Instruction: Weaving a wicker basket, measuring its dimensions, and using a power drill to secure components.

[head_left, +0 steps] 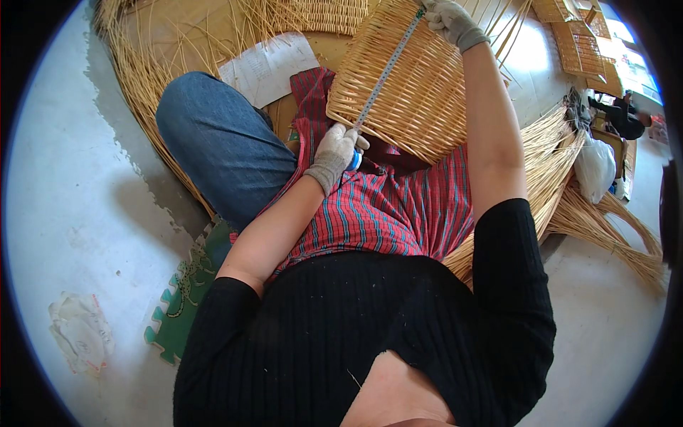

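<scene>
A woven wicker panel [420, 92] lies tilted across my lap, over a red checked cloth [370, 217]. A tape measure's pale blade [388, 69] stretches straight across the weave from the near edge to the far one. My left hand [336, 151], in a whitish knit glove, is closed around the tape's blue case at the panel's near left edge; most of the case is hidden by the fingers. At the far edge my right hand [448, 23], gloved too, pinches the blade's end against the rim.
Loose wicker strands [153, 92] spread along the left and far side. A paper sheet [274, 67] lies beyond my knee. Strand bundles [548, 160] and a white plastic bag [595, 169] are at right, with wicker baskets [576, 46] behind. A green foam mat [181, 299] is at lower left.
</scene>
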A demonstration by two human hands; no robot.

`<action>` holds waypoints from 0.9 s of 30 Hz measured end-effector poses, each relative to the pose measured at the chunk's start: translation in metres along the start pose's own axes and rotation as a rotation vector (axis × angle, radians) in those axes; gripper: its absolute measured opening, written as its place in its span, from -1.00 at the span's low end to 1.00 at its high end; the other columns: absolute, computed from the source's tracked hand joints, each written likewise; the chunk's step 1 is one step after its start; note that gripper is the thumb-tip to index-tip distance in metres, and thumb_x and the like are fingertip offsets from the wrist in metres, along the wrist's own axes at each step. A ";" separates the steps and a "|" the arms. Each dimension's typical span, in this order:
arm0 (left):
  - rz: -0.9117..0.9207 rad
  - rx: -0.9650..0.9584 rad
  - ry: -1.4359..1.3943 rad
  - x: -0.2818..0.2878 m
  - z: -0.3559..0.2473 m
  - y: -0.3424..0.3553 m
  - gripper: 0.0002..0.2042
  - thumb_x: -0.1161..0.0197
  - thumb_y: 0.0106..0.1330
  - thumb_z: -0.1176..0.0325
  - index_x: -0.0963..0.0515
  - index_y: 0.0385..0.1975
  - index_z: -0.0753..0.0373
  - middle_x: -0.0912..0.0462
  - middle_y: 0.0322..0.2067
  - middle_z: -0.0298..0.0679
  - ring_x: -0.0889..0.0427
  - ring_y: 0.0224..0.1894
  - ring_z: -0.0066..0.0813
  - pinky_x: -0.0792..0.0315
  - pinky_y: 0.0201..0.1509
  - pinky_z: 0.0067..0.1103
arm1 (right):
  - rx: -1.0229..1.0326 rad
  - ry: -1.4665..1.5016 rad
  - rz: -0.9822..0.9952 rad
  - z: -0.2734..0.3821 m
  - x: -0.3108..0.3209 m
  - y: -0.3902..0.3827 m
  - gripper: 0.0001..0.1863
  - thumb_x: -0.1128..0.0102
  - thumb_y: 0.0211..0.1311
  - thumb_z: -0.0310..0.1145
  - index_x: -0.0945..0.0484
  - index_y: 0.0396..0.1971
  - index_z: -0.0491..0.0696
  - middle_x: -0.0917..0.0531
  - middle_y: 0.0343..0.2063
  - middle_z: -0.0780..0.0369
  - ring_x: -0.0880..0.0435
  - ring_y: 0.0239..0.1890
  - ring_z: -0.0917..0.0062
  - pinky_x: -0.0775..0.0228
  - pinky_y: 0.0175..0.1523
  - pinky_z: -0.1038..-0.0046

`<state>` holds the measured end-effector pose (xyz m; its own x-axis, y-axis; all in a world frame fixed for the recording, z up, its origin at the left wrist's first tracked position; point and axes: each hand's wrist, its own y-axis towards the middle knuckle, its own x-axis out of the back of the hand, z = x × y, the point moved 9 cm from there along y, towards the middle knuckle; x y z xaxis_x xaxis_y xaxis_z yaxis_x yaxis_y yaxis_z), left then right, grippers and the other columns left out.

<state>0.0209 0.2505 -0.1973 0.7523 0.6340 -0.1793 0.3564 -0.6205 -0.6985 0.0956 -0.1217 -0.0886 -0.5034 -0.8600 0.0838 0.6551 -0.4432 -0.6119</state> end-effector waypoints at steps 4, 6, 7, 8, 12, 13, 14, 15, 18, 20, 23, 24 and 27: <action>-0.006 0.003 0.002 0.000 0.001 0.002 -0.79 0.01 0.64 0.31 -0.50 -0.13 0.29 -0.77 -0.35 -0.18 -0.64 -0.47 -0.56 -0.57 -0.35 -0.57 | 0.077 0.041 -0.099 0.008 0.001 0.003 -0.27 0.12 0.32 -0.68 -0.33 0.50 0.09 -0.40 -0.56 0.45 -0.15 -0.69 0.68 -0.01 -0.60 0.52; -0.004 0.013 -0.001 0.000 0.004 0.003 -0.80 0.01 0.64 0.31 -0.50 -0.13 0.29 -0.77 -0.35 -0.18 -0.64 -0.47 -0.56 -0.57 -0.34 -0.56 | 0.131 0.194 -0.068 0.011 -0.005 0.007 -0.25 0.11 0.33 -0.70 -0.29 0.52 0.10 -0.42 -0.54 0.44 -0.15 -0.70 0.67 -0.05 -0.59 0.53; -0.001 0.020 -0.008 -0.001 0.006 0.004 -0.80 0.01 0.64 0.31 -0.50 -0.13 0.29 -0.77 -0.36 -0.18 -0.64 -0.47 -0.56 -0.57 -0.34 -0.56 | 0.129 0.176 -0.084 0.010 -0.005 0.009 -0.26 0.11 0.33 -0.70 -0.29 0.51 0.09 -0.42 -0.53 0.44 -0.15 -0.69 0.66 -0.06 -0.58 0.54; 0.001 0.020 -0.021 0.000 0.007 0.004 -0.80 0.01 0.64 0.31 -0.50 -0.13 0.29 -0.77 -0.36 -0.18 -0.64 -0.47 -0.56 -0.56 -0.34 -0.56 | 0.128 0.160 -0.096 0.009 -0.006 0.009 -0.27 0.10 0.34 -0.70 -0.29 0.50 0.07 -0.42 -0.53 0.43 -0.15 -0.69 0.66 -0.07 -0.57 0.54; -0.009 -0.053 0.017 0.000 0.006 0.007 -0.81 0.02 0.63 0.34 -0.51 -0.12 0.29 -0.78 -0.36 -0.18 -0.65 -0.47 -0.55 -0.56 -0.35 -0.56 | 0.212 0.147 -0.150 0.015 0.002 0.001 -0.36 0.24 0.46 -0.70 -0.33 0.48 0.04 -0.36 -0.34 0.42 -0.14 -0.59 0.78 0.00 -0.58 0.70; -0.015 -0.051 0.010 0.001 0.007 0.007 -0.81 0.02 0.63 0.34 -0.51 -0.11 0.29 -0.78 -0.36 -0.17 -0.65 -0.47 -0.54 -0.56 -0.35 -0.55 | 0.221 0.130 -0.120 0.016 0.001 -0.001 -0.35 0.23 0.45 -0.71 -0.33 0.48 0.04 -0.36 -0.34 0.43 -0.16 -0.58 0.78 -0.01 -0.57 0.70; -0.019 -0.050 0.001 0.000 0.008 0.007 -0.81 0.02 0.63 0.34 -0.51 -0.10 0.29 -0.78 -0.36 -0.17 -0.66 -0.46 -0.54 -0.56 -0.35 -0.55 | 0.229 0.111 -0.091 0.016 0.000 -0.003 -0.34 0.23 0.43 -0.72 -0.33 0.48 0.04 -0.36 -0.34 0.43 -0.17 -0.57 0.79 -0.02 -0.57 0.71; -0.021 -0.048 -0.010 0.000 0.009 0.008 -0.81 0.02 0.63 0.34 -0.51 -0.09 0.29 -0.78 -0.37 -0.17 -0.66 -0.46 -0.54 -0.56 -0.35 -0.55 | 0.236 0.091 -0.062 0.016 -0.001 -0.004 -0.33 0.23 0.41 -0.73 -0.33 0.48 0.03 -0.36 -0.33 0.43 -0.19 -0.56 0.80 -0.03 -0.56 0.71; -0.043 0.027 0.013 0.000 0.016 0.008 -0.81 0.02 0.63 0.34 -0.51 -0.05 0.29 -0.78 -0.36 -0.16 -0.68 -0.45 -0.52 -0.57 -0.34 -0.55 | 0.252 0.154 -0.026 0.012 0.002 -0.002 -0.31 0.22 0.35 -0.76 -0.36 0.46 0.02 -0.38 -0.30 0.43 -0.21 -0.56 0.79 -0.05 -0.55 0.70; -0.044 0.047 0.013 0.000 0.017 0.007 -0.81 0.02 0.63 0.35 -0.50 -0.02 0.30 -0.79 -0.34 -0.15 -0.68 -0.45 -0.54 -0.57 -0.35 -0.56 | 0.256 0.141 -0.073 0.008 0.009 0.003 -0.32 0.23 0.36 -0.76 -0.38 0.44 0.02 -0.39 -0.30 0.43 -0.20 -0.57 0.78 -0.06 -0.55 0.69; -0.029 0.032 0.000 -0.002 0.014 0.004 -0.81 0.03 0.63 0.36 -0.50 -0.01 0.29 -0.79 -0.32 -0.15 -0.68 -0.45 -0.56 -0.57 -0.35 -0.57 | 0.240 0.139 -0.129 0.006 0.016 0.010 -0.35 0.24 0.36 -0.76 -0.43 0.40 0.00 -0.38 -0.34 0.44 -0.20 -0.59 0.77 -0.08 -0.56 0.67; -0.021 0.028 -0.026 -0.003 0.014 0.003 -0.81 0.04 0.63 0.36 -0.50 -0.01 0.30 -0.80 -0.32 -0.15 -0.68 -0.44 -0.57 -0.57 -0.34 -0.57 | 0.234 0.140 -0.144 0.007 0.016 0.012 -0.36 0.25 0.37 -0.76 -0.45 0.37 -0.01 -0.37 -0.35 0.44 -0.20 -0.59 0.77 -0.08 -0.56 0.66; -0.025 0.015 -0.073 -0.005 0.015 0.002 -0.81 0.05 0.64 0.36 -0.50 -0.03 0.30 -0.80 -0.30 -0.15 -0.69 -0.40 -0.57 -0.58 -0.29 -0.57 | 0.194 0.092 -0.190 0.009 0.013 0.011 -0.54 -0.03 0.37 -0.60 -0.55 0.24 -0.02 -0.56 -0.50 0.38 -0.39 -0.59 0.65 -0.27 -0.52 0.53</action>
<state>0.0098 0.2530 -0.2083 0.7008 0.6813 -0.2116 0.3654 -0.5975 -0.7137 0.1015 -0.1405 -0.0871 -0.6706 -0.7343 0.1056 0.6352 -0.6418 -0.4296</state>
